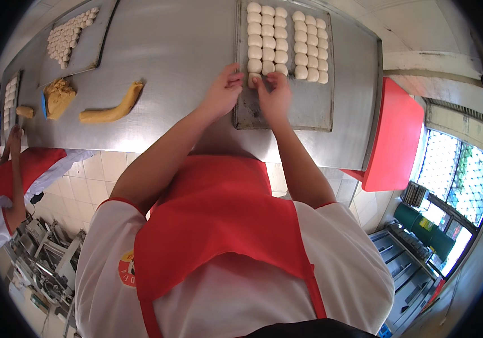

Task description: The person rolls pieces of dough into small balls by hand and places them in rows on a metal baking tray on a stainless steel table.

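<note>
On the dark baking tray (317,107), round white dough balls stand in two blocks of several rows. A single dough ball (253,81) sits at the near end of the left block, between my two hands. My right hand (276,98) is over the tray, its thumb against that ball's right side and its fingers apart from the thumb. Beside the tray's left edge is my left hand (224,93), fingers loosely bent and apart, with nothing visible in them.
A bent yellow dough roll (114,110) and a yellow dough lump (60,98) lie left on the steel table (179,50). Another tray (90,55) holds small dough pieces. At far left a co-worker's hand (15,135) is near more dough balls. A red panel (393,135) adjoins the table's right end.
</note>
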The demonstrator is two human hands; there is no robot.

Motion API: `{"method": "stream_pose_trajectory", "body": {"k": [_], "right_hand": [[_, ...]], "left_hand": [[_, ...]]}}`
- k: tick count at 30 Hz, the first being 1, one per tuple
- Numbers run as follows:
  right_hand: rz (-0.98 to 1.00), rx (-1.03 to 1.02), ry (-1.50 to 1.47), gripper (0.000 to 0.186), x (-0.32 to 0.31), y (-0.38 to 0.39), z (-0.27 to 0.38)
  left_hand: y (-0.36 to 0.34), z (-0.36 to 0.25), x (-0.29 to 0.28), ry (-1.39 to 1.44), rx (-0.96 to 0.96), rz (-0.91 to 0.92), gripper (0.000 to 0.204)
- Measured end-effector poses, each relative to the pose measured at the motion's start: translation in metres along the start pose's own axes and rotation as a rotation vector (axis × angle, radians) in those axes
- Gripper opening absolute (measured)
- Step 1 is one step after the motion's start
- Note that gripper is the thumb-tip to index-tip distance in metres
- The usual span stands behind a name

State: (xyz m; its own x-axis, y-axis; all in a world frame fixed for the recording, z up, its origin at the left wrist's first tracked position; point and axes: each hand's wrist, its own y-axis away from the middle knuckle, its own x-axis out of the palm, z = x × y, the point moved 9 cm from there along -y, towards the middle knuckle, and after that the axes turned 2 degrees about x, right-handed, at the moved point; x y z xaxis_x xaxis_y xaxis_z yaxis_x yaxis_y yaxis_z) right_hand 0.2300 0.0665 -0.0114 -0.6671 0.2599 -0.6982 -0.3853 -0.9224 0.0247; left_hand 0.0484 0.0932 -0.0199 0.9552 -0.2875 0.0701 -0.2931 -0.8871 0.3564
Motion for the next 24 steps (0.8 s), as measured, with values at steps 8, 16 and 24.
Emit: {"method": "stream_pose_trajectory", "body": {"k": [8, 16, 24], "right_hand": [[0.185, -0.480, 0.679, 0.088, 0.052, 0.010, 0.026], [0.211, -0.511, -0.016, 0.054, 0.122, 0.069, 0.162], [0.442, -0.022, -0.302, 0.035, 0.248, 0.103, 0.214]], "left_hand": [[0.061, -0.049, -0.206, -0.934, 0.518, -0.562, 0.060], [0.090, -0.005, -0.283, -0.997, 0.413, -0.420, 0.046], [0.100, -0.006, -0.304, -0.680, 0.536, -0.212, 0.032]]}}
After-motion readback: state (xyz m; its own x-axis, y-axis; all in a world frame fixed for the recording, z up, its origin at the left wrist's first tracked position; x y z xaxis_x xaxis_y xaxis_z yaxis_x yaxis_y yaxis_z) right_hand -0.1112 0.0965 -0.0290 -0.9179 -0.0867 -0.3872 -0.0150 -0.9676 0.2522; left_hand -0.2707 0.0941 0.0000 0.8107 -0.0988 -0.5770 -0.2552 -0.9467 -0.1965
